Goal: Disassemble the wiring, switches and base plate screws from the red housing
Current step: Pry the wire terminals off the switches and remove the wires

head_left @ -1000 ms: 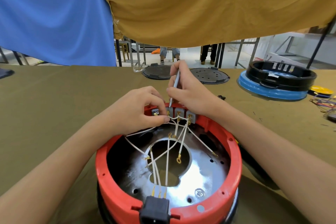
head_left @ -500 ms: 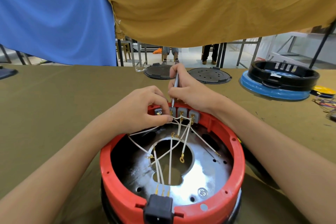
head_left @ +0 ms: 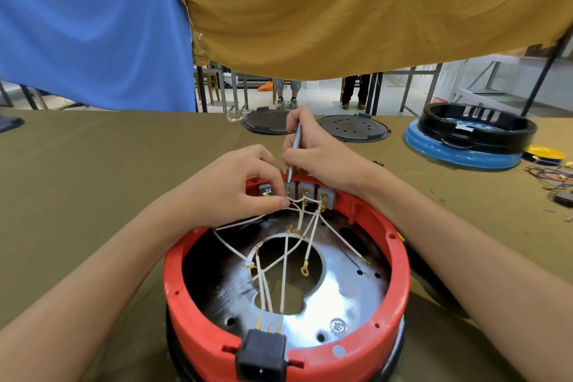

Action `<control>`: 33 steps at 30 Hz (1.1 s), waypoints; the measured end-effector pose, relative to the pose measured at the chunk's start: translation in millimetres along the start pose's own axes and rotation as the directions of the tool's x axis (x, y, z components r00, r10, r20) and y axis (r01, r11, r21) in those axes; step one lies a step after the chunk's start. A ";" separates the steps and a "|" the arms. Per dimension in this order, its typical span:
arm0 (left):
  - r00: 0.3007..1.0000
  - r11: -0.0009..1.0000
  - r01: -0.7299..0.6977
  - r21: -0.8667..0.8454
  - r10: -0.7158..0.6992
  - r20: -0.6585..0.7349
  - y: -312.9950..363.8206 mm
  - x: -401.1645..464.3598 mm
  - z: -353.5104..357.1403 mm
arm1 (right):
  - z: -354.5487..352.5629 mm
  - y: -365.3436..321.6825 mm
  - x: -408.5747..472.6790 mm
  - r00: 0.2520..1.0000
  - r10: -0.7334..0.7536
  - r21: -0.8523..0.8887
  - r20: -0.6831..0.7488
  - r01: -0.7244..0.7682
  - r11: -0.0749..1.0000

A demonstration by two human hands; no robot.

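From the head camera, the red housing (head_left: pixel 198 313) sits on the olive-covered counter (head_left: pixel 93 180), close to the person, with its open side up. Inside lies the shiny base plate (head_left: pixel 347 298), with one screw (head_left: pixel 337 325) near the front rim. A black power socket (head_left: pixel 261 357) is set in the near wall. Grey switches (head_left: pixel 310 191) line the far wall, and white wires (head_left: pixel 285 263) run from them across the plate. The left hand (head_left: pixel 229 189) pinches a wire at the switches between thumb and finger. The right hand (head_left: pixel 322 155) grips a thin screwdriver (head_left: pixel 296 146), whose tip is down at a switch terminal. The two hands are close together. Farther back lie two dark round lids (head_left: pixel 353 129) and a black-and-blue housing (head_left: pixel 471 139).
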State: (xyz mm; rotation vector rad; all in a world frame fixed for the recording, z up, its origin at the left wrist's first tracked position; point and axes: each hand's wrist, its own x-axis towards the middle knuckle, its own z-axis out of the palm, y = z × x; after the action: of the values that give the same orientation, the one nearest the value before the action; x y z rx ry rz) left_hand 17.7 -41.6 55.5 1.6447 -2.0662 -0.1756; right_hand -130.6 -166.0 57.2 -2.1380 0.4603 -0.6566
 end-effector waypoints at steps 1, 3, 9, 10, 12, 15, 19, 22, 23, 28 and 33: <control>1.000 1.000 -0.003 -0.002 0.003 0.002 -0.3 0.1 0.1 | 0.8 -0.3 0.1 0.999 0.015 -0.038 0.041 -0.013 0.999; 1.000 1.000 0.002 -0.001 -0.002 -0.006 -1.4 0.5 0.4 | 2.8 -0.9 -0.8 0.996 0.012 -0.097 0.087 -0.004 0.995; 1.000 0.999 0.021 -0.027 -0.021 -0.019 -2.0 -0.4 0.3 | 0.4 -3.2 -6.6 0.996 -0.025 0.032 -0.087 0.028 0.999; 1.000 0.999 0.017 -0.028 -0.017 -0.016 -2.0 -1.2 -0.2 | 0.7 -3.6 -6.8 0.993 -0.026 0.040 -0.114 0.031 0.999; 1.000 1.000 0.010 -0.020 -0.010 -0.017 -2.0 -1.7 0.2 | 1.3 -3.4 -6.7 0.989 -0.020 0.032 -0.147 0.025 0.999; 0.999 1.000 0.018 -0.004 -0.018 -0.040 -1.9 -0.4 1.8 | 1.3 -2.4 -6.6 0.984 -0.036 0.002 -0.174 0.037 0.999; 0.998 0.998 -0.016 -0.058 0.013 -0.056 -0.3 -1.7 1.2 | 0.1 -4.0 -7.4 0.959 -0.059 0.022 -0.278 0.068 0.997; 0.998 0.998 -0.062 -0.023 0.063 0.027 0.0 -1.9 0.9 | -5.6 -7.5 -12.0 0.956 -0.072 -0.013 -0.283 0.071 0.997; 0.997 0.998 -0.066 -0.008 0.066 0.042 0.6 -2.0 0.9 | -7.5 -8.5 -15.1 0.956 -0.077 -0.028 -0.283 0.072 0.997; 0.995 0.999 -0.047 0.024 0.045 0.090 7.2 -3.7 -4.8 | -4.4 -7.0 -37.5 0.937 -0.083 -0.087 -0.338 0.057 0.995; 0.993 0.996 -0.026 0.084 0.016 0.118 11.1 -4.2 -10.3 | 6.1 -10.7 -38.8 0.944 -0.152 -0.205 -0.294 0.093 0.974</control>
State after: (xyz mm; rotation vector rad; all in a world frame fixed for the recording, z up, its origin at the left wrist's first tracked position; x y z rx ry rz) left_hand 13.2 -32.7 67.6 1.6995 -2.2060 -0.1834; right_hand -156.8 -135.4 51.3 -2.2639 0.5793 -1.0657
